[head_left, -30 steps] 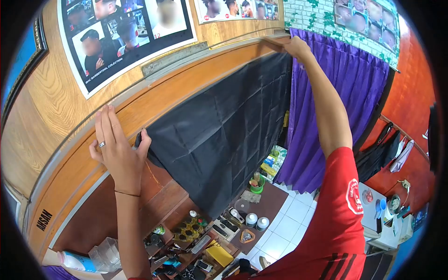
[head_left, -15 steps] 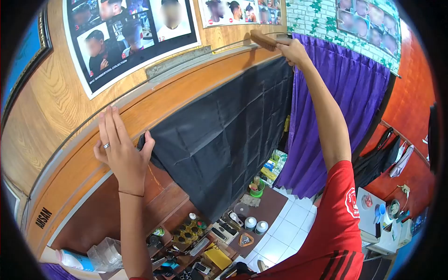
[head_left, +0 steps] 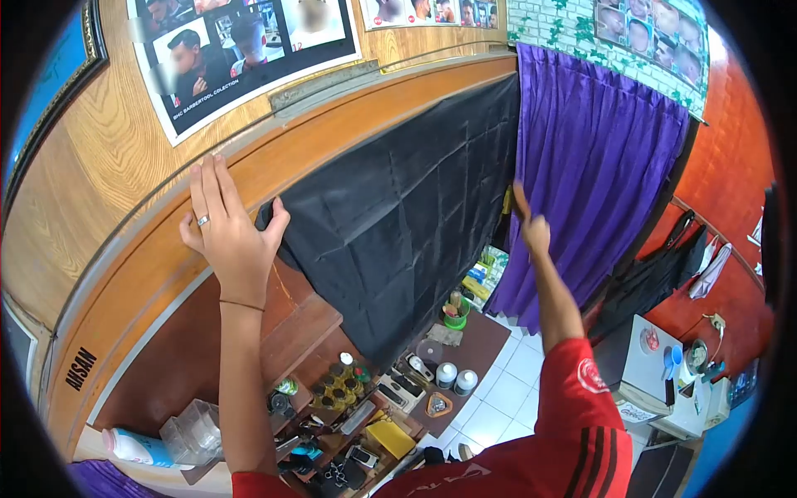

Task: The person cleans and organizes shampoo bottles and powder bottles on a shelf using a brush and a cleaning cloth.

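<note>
My left hand (head_left: 232, 228) lies against the wooden frame edge (head_left: 286, 166), fingers stretched up and thumb apart, at the upper corner of the black cloth (head_left: 398, 216). The cloth hangs over the framed area below the wooden edge. At the right, my right hand (head_left: 536, 235) is closed around a brown brush (head_left: 520, 201), held upright in front of the purple curtain (head_left: 589, 166), near the cloth's right edge. The brush's bristles cannot be made out.
Below are a shelf with bottles (head_left: 340, 386), clippers (head_left: 403, 386), a yellow box (head_left: 388, 438), white jars (head_left: 447, 375) and a green cup (head_left: 456, 311). Plastic containers (head_left: 195, 432) stand lower left. Posters (head_left: 249, 50) hang above. A white cabinet (head_left: 635, 365) stands at the right.
My right hand has moved down with the brush, from the frame's top edge to in front of the curtain. My left hand remains on the frame. The view has shifted slightly.
</note>
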